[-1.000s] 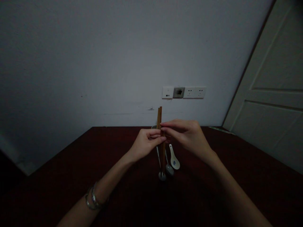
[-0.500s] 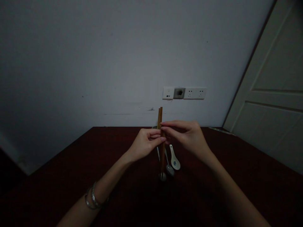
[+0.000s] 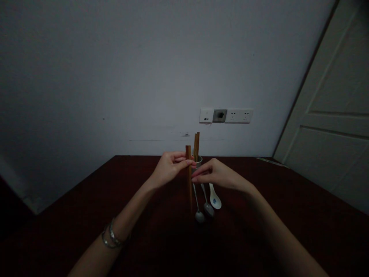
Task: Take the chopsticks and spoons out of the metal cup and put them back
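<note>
Thumb and fingers of my left hand (image 3: pixel 173 166) pinch a few upright wooden chopsticks (image 3: pixel 189 184) near their top. My right hand (image 3: pixel 217 175) is closed in a pinch, its fingertips right at the chopsticks' right edge; whether anything is between them I cannot make out. Behind the hands stands a cup (image 3: pixel 200 159), partly hidden, with more chopsticks (image 3: pixel 196 144) upright in it. Below my right hand lie a metal spoon (image 3: pixel 199 216), a second metal spoon (image 3: pixel 209 209) and a white ceramic spoon (image 3: pixel 215 200) with a blue mark.
The dark red table (image 3: pixel 129 219) reaches back to a grey wall (image 3: pixel 150 77). On the wall are a socket panel (image 3: pixel 238 116) and switch plates. A pale door (image 3: pixel 331 127) stands at the right. Light is dim.
My left hand has moved left and nearer with its chopsticks, baring the cup and the chopsticks in it. My right hand has dropped from the chopsticks' upper part to about their middle.
</note>
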`<move>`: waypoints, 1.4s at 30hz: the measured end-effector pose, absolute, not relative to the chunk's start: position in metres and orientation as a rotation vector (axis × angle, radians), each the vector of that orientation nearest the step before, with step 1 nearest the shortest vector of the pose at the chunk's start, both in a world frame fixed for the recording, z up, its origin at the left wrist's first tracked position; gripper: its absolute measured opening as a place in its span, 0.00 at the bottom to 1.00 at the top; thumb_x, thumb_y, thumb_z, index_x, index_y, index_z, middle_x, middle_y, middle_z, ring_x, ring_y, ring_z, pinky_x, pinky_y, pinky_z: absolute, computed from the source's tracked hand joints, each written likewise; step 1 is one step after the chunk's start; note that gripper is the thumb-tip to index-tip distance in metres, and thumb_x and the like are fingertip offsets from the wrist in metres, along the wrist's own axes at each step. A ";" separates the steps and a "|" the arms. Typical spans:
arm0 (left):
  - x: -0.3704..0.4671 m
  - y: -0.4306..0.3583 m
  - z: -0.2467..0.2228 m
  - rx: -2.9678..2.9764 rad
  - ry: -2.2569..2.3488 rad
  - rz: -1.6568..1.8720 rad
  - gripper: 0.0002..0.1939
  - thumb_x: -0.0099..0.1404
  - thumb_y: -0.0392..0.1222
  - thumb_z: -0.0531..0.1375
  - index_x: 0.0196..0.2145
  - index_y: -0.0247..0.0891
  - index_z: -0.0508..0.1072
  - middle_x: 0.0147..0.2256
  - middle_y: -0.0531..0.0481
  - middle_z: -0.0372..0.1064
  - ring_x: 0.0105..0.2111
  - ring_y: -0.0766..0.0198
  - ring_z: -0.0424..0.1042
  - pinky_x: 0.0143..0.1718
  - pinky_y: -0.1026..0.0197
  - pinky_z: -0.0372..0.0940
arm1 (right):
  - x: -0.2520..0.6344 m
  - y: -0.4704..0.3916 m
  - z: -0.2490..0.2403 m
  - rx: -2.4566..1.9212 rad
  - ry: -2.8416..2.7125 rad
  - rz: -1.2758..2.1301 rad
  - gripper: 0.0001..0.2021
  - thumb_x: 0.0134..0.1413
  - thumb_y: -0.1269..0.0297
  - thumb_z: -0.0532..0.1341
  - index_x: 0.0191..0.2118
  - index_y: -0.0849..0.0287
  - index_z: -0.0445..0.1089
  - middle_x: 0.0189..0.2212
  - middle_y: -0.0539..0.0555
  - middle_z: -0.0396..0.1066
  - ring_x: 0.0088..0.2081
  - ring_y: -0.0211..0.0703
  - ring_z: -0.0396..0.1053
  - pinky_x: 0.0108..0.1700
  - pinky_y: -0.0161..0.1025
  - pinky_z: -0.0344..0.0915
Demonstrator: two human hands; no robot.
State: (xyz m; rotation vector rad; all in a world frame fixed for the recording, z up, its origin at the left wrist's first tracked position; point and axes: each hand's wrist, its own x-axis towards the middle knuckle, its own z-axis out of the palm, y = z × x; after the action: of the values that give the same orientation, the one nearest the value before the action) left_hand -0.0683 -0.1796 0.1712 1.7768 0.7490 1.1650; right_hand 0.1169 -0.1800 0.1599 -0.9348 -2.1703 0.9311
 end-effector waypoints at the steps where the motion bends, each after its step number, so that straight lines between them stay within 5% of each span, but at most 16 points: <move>1: -0.069 -0.179 0.171 1.778 0.751 1.170 0.11 0.54 0.41 0.59 0.34 0.32 0.75 0.32 0.42 0.74 0.32 0.61 0.73 0.37 0.58 0.67 | 0.114 -0.178 0.157 -0.928 -2.135 0.954 0.10 0.42 0.61 0.63 0.31 0.59 0.76 0.24 0.51 0.74 0.25 0.36 0.68 0.30 0.35 0.65; 33: -0.071 -0.163 0.163 1.590 0.714 1.256 0.17 0.55 0.41 0.60 0.42 0.30 0.69 0.37 0.39 0.73 0.34 0.59 0.73 0.38 0.56 0.67 | 0.088 -0.161 0.133 -0.908 -1.666 1.248 0.12 0.32 0.59 0.68 0.24 0.64 0.74 0.27 0.57 0.75 0.32 0.46 0.73 0.41 0.44 0.67; 42: -0.066 -0.173 0.171 1.590 0.831 1.263 0.12 0.51 0.40 0.62 0.34 0.32 0.74 0.33 0.40 0.74 0.33 0.59 0.73 0.36 0.58 0.67 | 0.091 -0.163 0.137 -0.872 -1.652 1.278 0.12 0.32 0.60 0.68 0.25 0.64 0.73 0.27 0.57 0.75 0.33 0.46 0.73 0.42 0.46 0.67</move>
State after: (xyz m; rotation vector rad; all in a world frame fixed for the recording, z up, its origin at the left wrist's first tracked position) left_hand -0.0661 -0.1728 0.1711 1.5903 0.8313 1.2633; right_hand 0.0912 -0.1626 0.1368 -0.8721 -1.6524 1.2778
